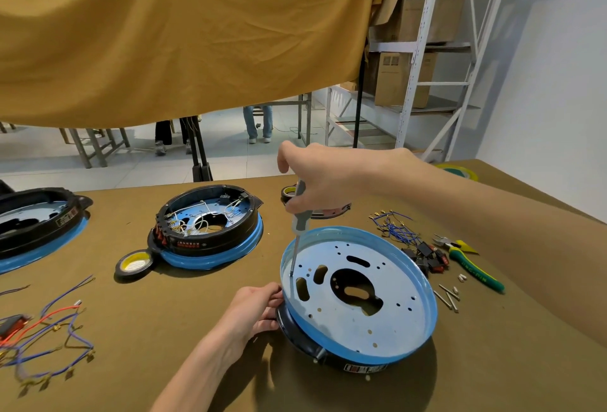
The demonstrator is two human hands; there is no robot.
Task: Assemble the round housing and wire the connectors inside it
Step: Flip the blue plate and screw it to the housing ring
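Right hand: the right hand (323, 178) is reaching in from the right, forearm stretched across the table, fingers curling round the grey handle of a screwdriver (299, 214) and holding it nearly upright, thumb lifting free at the top.
Screwdriver tip: the shaft is pointing down, its tip meeting the pale plate near the left inner rim.
Left hand: the left hand (254, 310) is coming up from below, fingers gripping the left edge of the round housing (358, 300) where blue rim meets black ring.
Round housing: it is sitting on the brown table (197, 329) in front of the person, blue-rimmed plate facing up and tilting, black body underneath.
Second housing: a wired housing (207, 224) is lying further back to the left, open, white wires inside.
Tape: a black tape roll (135, 264) is resting just beside it.
Loose parts: blue wires (394, 226) and green-handled pliers (466, 259) are lying right of the housing; coloured wires (49, 329) are lying far left.
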